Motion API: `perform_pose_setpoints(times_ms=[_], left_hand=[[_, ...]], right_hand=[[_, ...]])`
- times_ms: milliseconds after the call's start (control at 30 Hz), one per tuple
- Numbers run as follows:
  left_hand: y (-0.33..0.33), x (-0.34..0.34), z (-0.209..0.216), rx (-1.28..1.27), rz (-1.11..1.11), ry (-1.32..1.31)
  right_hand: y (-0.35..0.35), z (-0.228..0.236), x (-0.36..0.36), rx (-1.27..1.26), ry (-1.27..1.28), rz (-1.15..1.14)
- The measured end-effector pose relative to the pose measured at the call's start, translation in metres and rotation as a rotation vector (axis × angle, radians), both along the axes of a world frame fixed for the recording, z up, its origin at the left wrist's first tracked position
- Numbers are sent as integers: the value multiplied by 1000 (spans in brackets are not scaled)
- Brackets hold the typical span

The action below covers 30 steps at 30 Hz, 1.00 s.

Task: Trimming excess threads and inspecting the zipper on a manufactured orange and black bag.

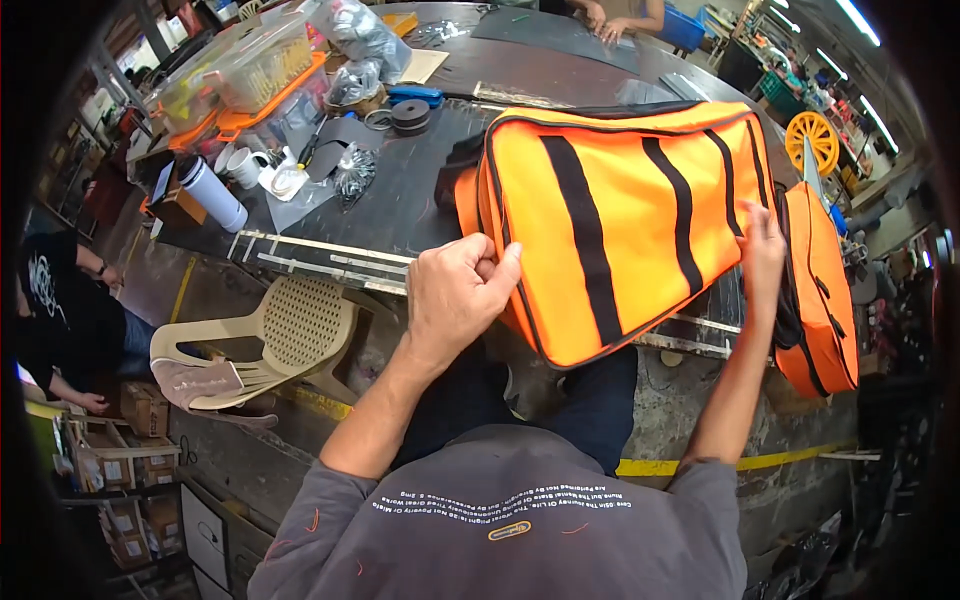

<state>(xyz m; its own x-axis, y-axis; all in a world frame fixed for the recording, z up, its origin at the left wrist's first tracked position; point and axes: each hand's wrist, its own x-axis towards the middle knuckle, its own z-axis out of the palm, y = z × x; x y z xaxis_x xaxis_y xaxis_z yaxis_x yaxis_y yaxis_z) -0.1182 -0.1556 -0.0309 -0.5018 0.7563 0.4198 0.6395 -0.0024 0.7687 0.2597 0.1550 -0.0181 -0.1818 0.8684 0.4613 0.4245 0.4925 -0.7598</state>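
Watching remotely, I see the left hand (447, 300) pinching the orange bag (637, 230) between it and the right hand (763, 247), whose grip is unclear, black bands (582, 235) seemingly attached, what is left unshown.

- Orange bag (635, 195): smooth cloth, faint sheen
- Black bands (583, 235): matt webbing
- Tabletop (415, 190): smooth, low gloss
- Chair (303, 322): smooth plastic, perforated back
- Lidded tub (262, 72): clear, glossy plastic
- Floor (662, 420): rough, matt, concrete-looking
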Motion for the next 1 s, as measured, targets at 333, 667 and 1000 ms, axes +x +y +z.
perform_pose_setpoints(times_ms=[333, 667, 1000], left_hand=[[7, -18, -23, -66, 3, 64], [53, -62, 22, 20, -388, 748], [68, -79, 8, -31, -387, 172]], right_hand=[[-222, 16, -125, 45, -456, 438], [-203, 21, -169, 112, -337, 349], [-219, 15, -222, 90, -287, 262]])
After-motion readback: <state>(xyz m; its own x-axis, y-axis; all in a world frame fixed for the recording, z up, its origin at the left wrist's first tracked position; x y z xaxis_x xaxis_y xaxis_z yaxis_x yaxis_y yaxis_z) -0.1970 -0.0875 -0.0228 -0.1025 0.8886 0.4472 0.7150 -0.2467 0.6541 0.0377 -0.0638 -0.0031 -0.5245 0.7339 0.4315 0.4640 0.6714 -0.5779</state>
